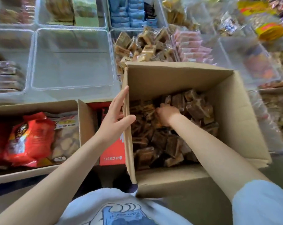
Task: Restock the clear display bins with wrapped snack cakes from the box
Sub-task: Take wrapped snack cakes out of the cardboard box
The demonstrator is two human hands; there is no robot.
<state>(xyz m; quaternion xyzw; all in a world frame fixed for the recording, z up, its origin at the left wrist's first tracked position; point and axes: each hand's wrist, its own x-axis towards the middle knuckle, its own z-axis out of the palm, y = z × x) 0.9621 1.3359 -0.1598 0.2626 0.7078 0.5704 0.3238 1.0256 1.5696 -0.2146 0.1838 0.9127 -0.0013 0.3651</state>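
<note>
An open cardboard box (234,114) stands in front of me, its bottom covered with brown wrapped snack cakes (173,143). My left hand (116,116) holds the box's left wall, fingers straight on the outside and thumb hooked over the edge inside. My right hand (166,113) is down in the box among the cakes, fingers curled into the pile; whether it holds a cake is hidden. Beyond the box, a clear bin (115,69) holds a heap of the same brown cakes (145,46). Left of it stands an empty clear bin (72,59).
A second cardboard box (84,120) on the left holds red snack bags (29,138). A red carton (112,150) stands between the two boxes. More clear bins with pink (194,46), blue (127,12) and other packets fill the shelf behind and to the right.
</note>
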